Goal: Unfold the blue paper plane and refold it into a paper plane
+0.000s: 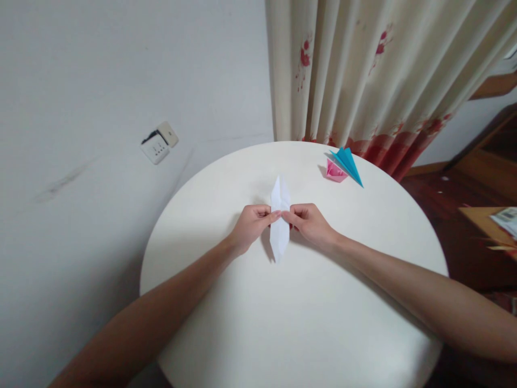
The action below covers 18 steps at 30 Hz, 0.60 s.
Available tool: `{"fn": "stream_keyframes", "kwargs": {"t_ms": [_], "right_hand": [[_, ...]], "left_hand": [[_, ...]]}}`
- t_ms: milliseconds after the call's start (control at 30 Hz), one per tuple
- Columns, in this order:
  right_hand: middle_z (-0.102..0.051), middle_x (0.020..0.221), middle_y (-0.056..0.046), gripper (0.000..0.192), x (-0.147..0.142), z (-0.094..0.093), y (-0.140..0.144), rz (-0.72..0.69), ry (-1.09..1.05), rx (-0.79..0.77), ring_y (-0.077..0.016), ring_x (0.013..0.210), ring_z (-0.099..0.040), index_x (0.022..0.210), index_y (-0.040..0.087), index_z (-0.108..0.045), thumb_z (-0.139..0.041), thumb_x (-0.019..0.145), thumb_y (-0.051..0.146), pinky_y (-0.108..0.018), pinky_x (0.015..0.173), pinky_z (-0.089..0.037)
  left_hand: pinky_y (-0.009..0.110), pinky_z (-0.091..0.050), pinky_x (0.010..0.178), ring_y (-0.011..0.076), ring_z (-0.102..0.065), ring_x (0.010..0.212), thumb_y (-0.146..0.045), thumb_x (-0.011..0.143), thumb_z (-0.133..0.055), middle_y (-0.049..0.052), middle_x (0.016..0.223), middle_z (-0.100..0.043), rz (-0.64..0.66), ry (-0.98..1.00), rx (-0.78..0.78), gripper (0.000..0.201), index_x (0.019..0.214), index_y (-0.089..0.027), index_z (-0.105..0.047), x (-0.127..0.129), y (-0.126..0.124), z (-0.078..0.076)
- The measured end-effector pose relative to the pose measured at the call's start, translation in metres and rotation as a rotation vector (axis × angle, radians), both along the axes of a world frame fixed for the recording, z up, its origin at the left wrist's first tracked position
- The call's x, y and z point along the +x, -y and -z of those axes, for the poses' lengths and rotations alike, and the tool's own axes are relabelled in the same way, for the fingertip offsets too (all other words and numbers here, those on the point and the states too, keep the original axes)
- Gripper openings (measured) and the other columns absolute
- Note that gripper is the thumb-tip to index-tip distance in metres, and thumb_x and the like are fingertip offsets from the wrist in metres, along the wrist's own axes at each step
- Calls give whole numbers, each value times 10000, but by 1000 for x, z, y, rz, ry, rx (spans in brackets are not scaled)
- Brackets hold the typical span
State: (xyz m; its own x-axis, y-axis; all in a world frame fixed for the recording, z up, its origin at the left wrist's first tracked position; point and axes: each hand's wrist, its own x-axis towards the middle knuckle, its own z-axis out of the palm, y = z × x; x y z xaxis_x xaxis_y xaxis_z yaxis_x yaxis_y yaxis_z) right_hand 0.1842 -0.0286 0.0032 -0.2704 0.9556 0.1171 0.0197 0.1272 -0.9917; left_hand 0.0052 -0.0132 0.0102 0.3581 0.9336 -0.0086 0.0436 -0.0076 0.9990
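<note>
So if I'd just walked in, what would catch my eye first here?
Most likely the folded white paper, a long shape pointed at both ends, pinched at its middle by the left hand and right hand over the round white table. Next, the bright blue paper plane resting against a small pink paper piece at the table's far right edge. Behind them hangs a cream curtain with red flowers.

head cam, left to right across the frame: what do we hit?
wall socket → left hand → white folded paper, pinched at its middle by both hands → right hand → pink paper piece → blue paper plane, touching the pink piece → stack of papers at the right edge.
</note>
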Motion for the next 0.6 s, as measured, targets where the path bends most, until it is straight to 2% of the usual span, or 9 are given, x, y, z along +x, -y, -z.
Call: {"fn": "stream_keyframes", "kwargs": {"t_ms": [200,433,600], "right_hand": [[-462,538,38,471,1,-1,-1,-23,11,2,-100,533,-376,548,175,-532,-623,809,556,-274,546,-285],[-517,591,27,402,3,0,-2,16,-52,45,-120,577,-445,608,190,-524,-671,795,514,-268,568,-323],[-494,562,27,445,3,2,-1,23,45,76,-114,558,-407,586,188,-523,-632,820,551,-263,540,-294]], "left_hand": [[338,-509,737,191,-642,684,-506,837,-682,69,731,-706,14,89,-29,383,765,-134,-745,2,1,2],[323,-493,743,181,-614,692,-544,807,-692,50,721,-681,13,36,-9,414,723,-139,-704,3,2,2],[261,-450,665,149,-582,674,-531,744,-760,8,691,-646,-91,41,37,385,724,-154,-684,6,6,2]]}}
